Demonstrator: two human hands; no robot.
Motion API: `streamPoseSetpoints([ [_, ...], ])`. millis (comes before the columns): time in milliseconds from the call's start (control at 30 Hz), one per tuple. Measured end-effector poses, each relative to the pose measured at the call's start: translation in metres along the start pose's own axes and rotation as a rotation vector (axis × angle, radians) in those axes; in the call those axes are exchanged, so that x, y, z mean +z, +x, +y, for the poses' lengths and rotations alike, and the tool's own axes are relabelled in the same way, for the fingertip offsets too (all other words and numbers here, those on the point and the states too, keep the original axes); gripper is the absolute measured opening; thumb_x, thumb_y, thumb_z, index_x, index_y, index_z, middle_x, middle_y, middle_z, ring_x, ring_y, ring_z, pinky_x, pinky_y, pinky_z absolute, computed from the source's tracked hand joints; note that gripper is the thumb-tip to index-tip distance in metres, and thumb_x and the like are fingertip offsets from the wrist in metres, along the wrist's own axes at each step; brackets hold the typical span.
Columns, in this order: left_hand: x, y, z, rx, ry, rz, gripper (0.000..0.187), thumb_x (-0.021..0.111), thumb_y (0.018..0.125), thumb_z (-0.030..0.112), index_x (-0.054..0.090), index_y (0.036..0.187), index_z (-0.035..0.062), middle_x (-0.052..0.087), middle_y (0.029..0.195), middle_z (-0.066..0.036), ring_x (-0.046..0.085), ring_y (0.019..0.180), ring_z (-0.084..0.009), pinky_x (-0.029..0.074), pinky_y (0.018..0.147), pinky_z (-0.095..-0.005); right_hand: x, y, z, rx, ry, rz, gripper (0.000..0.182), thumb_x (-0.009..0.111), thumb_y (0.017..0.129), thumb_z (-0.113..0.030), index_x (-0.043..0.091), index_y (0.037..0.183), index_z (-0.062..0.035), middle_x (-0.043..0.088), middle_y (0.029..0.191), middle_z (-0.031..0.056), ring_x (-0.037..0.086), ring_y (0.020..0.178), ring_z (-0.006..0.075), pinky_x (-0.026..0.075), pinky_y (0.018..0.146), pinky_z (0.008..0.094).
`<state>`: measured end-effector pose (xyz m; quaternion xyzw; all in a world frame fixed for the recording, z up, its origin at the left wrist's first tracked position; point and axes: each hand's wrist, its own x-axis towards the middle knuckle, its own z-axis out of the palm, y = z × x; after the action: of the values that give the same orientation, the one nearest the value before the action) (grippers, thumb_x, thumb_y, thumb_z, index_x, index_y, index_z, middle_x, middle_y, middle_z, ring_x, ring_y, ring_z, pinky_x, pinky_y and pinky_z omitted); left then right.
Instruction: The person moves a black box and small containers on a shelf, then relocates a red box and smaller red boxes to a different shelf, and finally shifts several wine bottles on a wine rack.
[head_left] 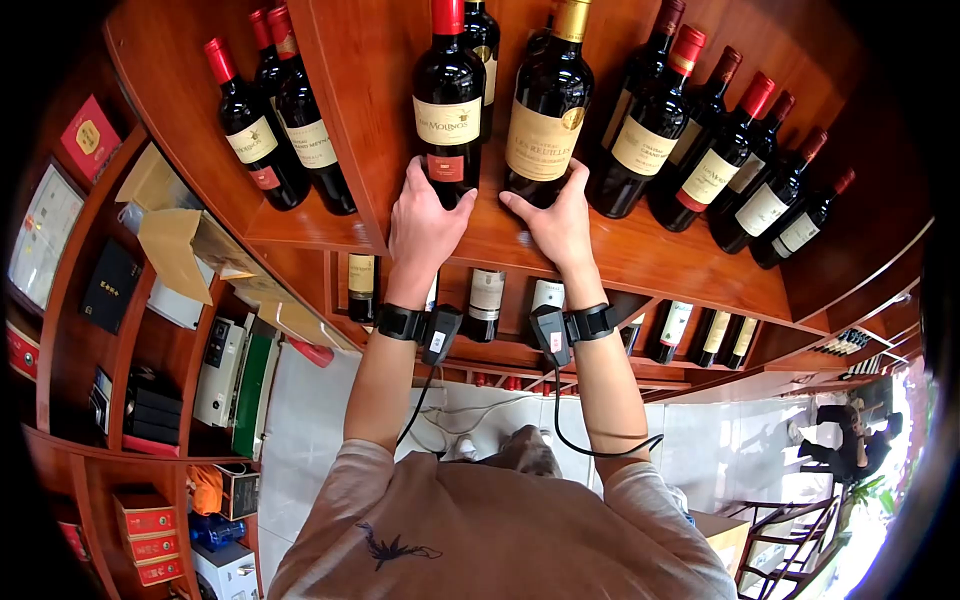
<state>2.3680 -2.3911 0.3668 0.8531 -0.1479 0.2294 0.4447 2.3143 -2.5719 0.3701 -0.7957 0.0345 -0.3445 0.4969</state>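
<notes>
My left hand (425, 225) is closed around the base of a red-capped wine bottle (447, 85), which has a cream label and a small red label below. My right hand (557, 220) is wrapped around the base of a gold-capped wine bottle (548, 95) with a tan label and a round gold seal. Both bottles stand upright, side by side with a gap between them, on a reddish wooden shelf (650, 250). Behind them another dark bottle (487, 50) is partly hidden. Black straps with small cabled devices sit on both wrists.
Several wine bottles (715, 175) stand to the right on the same shelf. Left of a wooden divider (345, 110) are a few more bottles (250, 135). A lower shelf holds bottles (487, 300). Open cardboard boxes (180, 245) sit at left. People (855, 440) are far right.
</notes>
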Motion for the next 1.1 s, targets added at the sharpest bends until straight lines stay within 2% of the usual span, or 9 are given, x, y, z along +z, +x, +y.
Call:
streamPoseSetpoints([
  [100,0.002,0.000,-0.004,0.073,0.033,0.045,0.079,0.084,0.084,0.030,0.045,0.141,-0.0086,0.070,0.119,-0.029,0.072,0.105,-0.0426,0.056,0.092,-0.0471,0.002,0.000,0.003,-0.012,-0.011,0.018,0.091,0.094,0.073,-0.017,0.036,0.139,0.0065,0.064,0.128,0.0283,0.065,0.120,0.0360,0.052,0.102,0.0421],
  [267,0.008,0.004,-0.011,0.098,0.035,0.033,0.083,0.083,0.086,0.030,0.039,0.143,-0.0104,0.072,0.111,-0.025,0.076,0.069,-0.0294,0.060,0.078,-0.0404,0.002,-0.004,0.008,-0.046,0.031,-0.010,0.098,0.092,0.075,-0.017,0.030,0.146,0.0065,0.052,0.140,0.0281,0.055,0.131,0.0372,0.045,0.111,0.0412],
  [333,0.003,0.002,-0.003,0.002,-0.044,-0.045,0.088,0.083,0.084,0.034,0.036,0.147,-0.0072,0.061,0.130,-0.034,0.063,0.117,-0.0492,0.053,0.097,-0.0527,-0.001,-0.007,0.003,-0.034,0.036,-0.005,0.090,0.090,0.076,-0.014,0.035,0.145,0.0048,0.051,0.140,0.0270,0.054,0.131,0.0374,0.045,0.111,0.0412],
  [467,0.004,0.001,-0.002,0.119,-0.002,0.037,0.098,0.082,0.086,0.036,0.026,0.153,-0.0086,0.056,0.136,-0.037,0.059,0.123,-0.0511,0.051,0.101,-0.0531,-0.037,-0.033,-0.003,-0.328,-0.173,0.274,0.068,0.085,0.077,-0.005,0.049,0.135,0.0026,0.052,0.126,0.0197,0.056,0.118,0.0338,0.049,0.104,0.0424],
  [600,0.008,-0.001,-0.004,0.125,0.052,0.011,0.101,0.082,0.087,0.038,0.022,0.155,-0.0079,0.058,0.136,-0.035,0.060,0.123,-0.0498,0.051,0.102,-0.0509,-0.079,-0.022,0.019,-0.288,-0.252,0.398,0.077,0.084,0.077,-0.004,0.041,0.141,0.0022,0.046,0.130,0.0198,0.055,0.117,0.0316,0.049,0.103,0.0411],
  [733,0.009,-0.001,-0.005,0.109,0.083,0.008,0.101,0.080,0.088,0.037,0.021,0.156,-0.0072,0.057,0.137,-0.035,0.059,0.125,-0.0498,0.050,0.103,-0.0506,-0.091,0.013,0.076,-0.215,-0.271,0.173,0.105,0.090,0.078,-0.017,0.021,0.152,0.0109,0.032,0.154,0.0316,0.043,0.141,0.0403,0.041,0.115,0.0436],
  [767,0.007,-0.001,-0.003,0.107,0.092,0.004,0.101,0.080,0.089,0.037,0.020,0.157,-0.0070,0.057,0.138,-0.034,0.059,0.125,-0.0496,0.050,0.103,-0.0505,-0.094,0.014,0.071,-0.137,-0.243,0.100,0.103,0.090,0.079,-0.021,0.023,0.150,0.0096,0.043,0.151,0.0341,0.051,0.138,0.0394,0.044,0.113,0.0418],
  [900,0.000,-0.001,0.003,0.052,0.090,-0.084,0.102,0.078,0.090,0.036,0.016,0.157,-0.0092,0.049,0.146,-0.037,0.055,0.131,-0.0490,0.050,0.105,-0.0512,-0.104,0.025,0.062,0.024,-0.298,0.050,0.094,0.092,0.079,-0.025,0.031,0.144,0.0061,0.068,0.124,0.0274,0.069,0.116,0.0364,0.054,0.101,0.0420],
  [1100,-0.003,-0.001,0.008,0.013,0.117,-0.114,0.104,0.078,0.091,0.036,0.012,0.158,-0.0086,0.047,0.148,-0.037,0.053,0.133,-0.0486,0.049,0.107,-0.0515,-0.106,0.014,0.041,0.122,-0.325,0.052,0.088,0.092,0.078,-0.026,0.036,0.138,0.0057,0.071,0.118,0.0254,0.072,0.107,0.0341,0.058,0.092,0.0410],
])
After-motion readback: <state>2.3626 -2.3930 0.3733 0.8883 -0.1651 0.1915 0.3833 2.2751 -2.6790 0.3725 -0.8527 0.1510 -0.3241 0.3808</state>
